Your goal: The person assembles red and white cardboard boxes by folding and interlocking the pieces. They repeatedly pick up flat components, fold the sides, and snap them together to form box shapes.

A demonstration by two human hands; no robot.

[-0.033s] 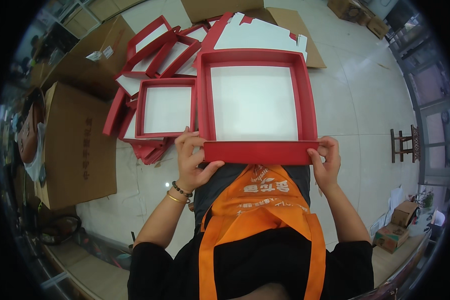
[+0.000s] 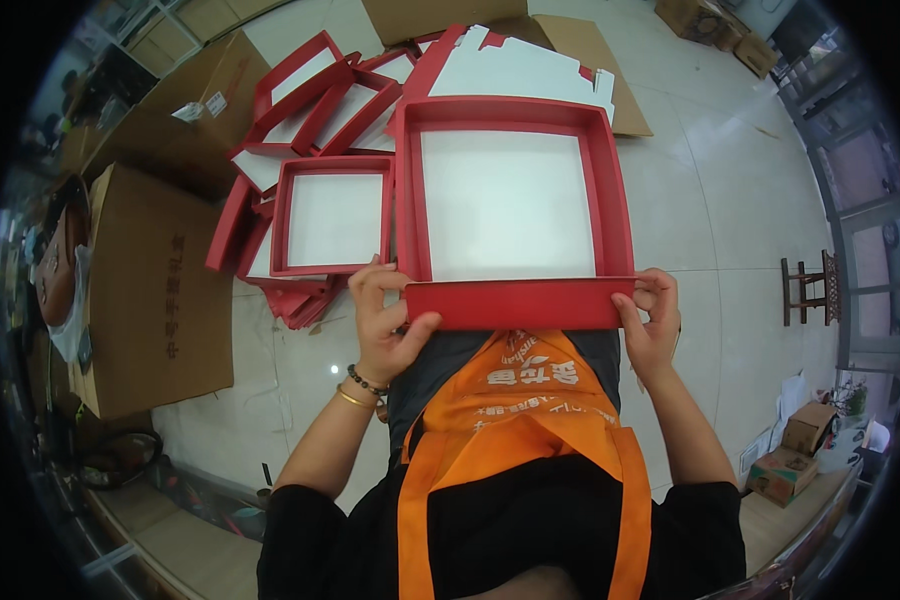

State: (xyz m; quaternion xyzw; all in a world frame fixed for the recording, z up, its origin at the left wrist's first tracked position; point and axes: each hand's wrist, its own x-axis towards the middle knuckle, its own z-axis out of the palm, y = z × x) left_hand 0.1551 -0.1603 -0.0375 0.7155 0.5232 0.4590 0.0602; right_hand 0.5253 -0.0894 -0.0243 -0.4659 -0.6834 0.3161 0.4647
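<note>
One large red box with a white floor sits open side up before the wearer's lap, clamped at its two near corners by two hands, as I see it from my remote post. The left hand sets one thumb on the outside of the near wall, its fingers bent around the left corner; the right hand mirrors it at the right corner. Two bands circle the left wrist: one dark beaded bracelet and one gold-coloured bangle.

One smaller red box lies just left of the large one; I cannot tell whether they touch. Behind it I count at least four more in a heap of red boxes, the exact number hidden by overlap. One white sheet with a notched edge lies beyond the large box. Two large brown cartons stand at left, two small cartons at lower right. One orange apron covers the wearer's front.
</note>
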